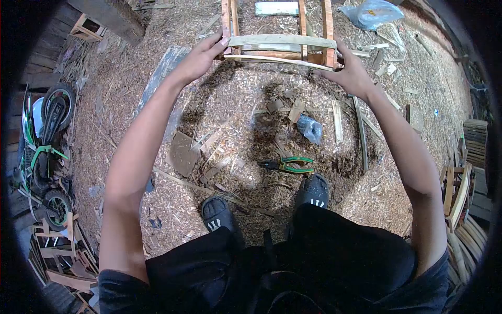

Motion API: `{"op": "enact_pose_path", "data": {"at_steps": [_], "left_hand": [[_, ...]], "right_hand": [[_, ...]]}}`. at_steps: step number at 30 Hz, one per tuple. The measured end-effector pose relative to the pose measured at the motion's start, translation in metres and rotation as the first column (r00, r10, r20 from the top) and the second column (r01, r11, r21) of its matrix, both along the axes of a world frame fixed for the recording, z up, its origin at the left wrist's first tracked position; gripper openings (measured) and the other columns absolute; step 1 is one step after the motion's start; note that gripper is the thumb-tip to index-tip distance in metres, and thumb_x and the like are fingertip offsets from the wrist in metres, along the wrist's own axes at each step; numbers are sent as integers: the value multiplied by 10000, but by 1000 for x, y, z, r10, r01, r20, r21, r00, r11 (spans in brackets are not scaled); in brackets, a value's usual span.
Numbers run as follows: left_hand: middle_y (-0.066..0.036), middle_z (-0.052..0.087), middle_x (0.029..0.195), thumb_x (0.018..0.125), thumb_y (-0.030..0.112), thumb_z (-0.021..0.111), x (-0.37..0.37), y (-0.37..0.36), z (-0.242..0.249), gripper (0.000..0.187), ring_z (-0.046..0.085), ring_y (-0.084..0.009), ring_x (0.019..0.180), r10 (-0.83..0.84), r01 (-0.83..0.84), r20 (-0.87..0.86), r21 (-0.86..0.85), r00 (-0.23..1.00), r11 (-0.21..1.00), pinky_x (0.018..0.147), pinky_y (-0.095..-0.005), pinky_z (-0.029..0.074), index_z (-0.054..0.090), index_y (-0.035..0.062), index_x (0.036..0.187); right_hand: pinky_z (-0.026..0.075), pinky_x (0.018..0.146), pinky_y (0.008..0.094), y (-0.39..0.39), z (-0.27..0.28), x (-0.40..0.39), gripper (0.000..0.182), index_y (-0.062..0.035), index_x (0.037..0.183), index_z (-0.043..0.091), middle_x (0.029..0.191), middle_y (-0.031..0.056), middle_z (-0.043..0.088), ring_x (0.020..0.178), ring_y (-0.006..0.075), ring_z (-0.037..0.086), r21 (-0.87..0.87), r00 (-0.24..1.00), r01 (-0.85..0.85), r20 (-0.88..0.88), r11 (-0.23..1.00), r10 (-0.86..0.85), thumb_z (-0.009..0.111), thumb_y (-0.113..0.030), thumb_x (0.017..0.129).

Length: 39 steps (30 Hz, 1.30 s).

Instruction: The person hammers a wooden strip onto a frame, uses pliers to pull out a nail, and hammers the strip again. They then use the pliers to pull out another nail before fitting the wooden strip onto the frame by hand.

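Observation:
Held out in front of me is a wooden frame (282, 41) of slats and legs, running past the top edge of the view. My left hand (201, 57) grips its left corner, with the thumb on top near the pale crosspiece. At the opposite corner my right hand (349, 70) is closed round the reddish end post, fingers partly behind it. Below the frame, on the shavings, lie pliers with green handles (295, 164) and a clear plastic bag (309, 129). Neither hand touches these.
Wood shavings and offcuts (183, 153) cover the ground around my sandals (215, 209). A green motorbike (44, 152) stands at the left, above a pile of wood scraps (65, 261). Further wooden pieces (460, 193) are stacked at right. A plastic bag (372, 14) lies near the top right.

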<state>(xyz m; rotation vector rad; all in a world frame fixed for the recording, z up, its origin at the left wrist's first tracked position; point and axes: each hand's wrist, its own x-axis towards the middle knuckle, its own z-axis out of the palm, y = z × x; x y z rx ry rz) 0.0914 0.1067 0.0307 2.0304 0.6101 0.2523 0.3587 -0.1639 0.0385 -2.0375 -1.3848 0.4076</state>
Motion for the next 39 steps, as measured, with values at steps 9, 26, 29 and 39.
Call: {"op": "enact_pose_path", "data": {"at_steps": [9, 26, 29, 39], "left_hand": [[-198, 452, 1557, 1080, 569, 333, 4, 16, -20, 691, 395, -295, 1469, 9, -8, 6, -70, 1000, 998, 1212, -409, 294, 453, 51, 1522], [-151, 590, 1418, 1109, 466, 367, 8, 4, -15, 594, 515, -225, 1338, 64, -62, 81, -29, 995, 998, 1151, -362, 355, 491, 20, 1481], [-155, 587, 1421, 1104, 490, 361, 8, 5, -16, 620, 511, -225, 1343, 67, -65, 79, -35, 995, 997, 1154, -360, 351, 490, 13, 1479], [-137, 569, 1453, 1095, 516, 376, 12, 12, -23, 654, 507, -216, 1349, 62, -53, 103, -84, 993, 995, 1154, -352, 349, 456, 18, 1512]], "right_hand": [[405, 1175, 423, 3, -3, 7, 1088, 7, 1588, 242, 1486, 250, 508, 1367, 332, 519, -32, 1000, -2, 21, 999, 3, 888, -329, 780], [400, 1184, 438, 0, 2, 11, 1077, 1, 1603, 203, 1566, 211, 414, 1406, 319, 468, -64, 998, -68, 0, 996, 68, 884, -221, 798], [400, 1183, 441, -1, 5, 10, 1073, -8, 1605, 202, 1570, 211, 408, 1410, 319, 464, -33, 995, -93, -24, 995, 92, 881, -221, 802], [373, 1201, 446, -1, 9, 9, 1065, -74, 1617, 224, 1597, 193, 378, 1413, 331, 458, -76, 996, -77, -59, 994, 72, 878, -289, 804]]}}
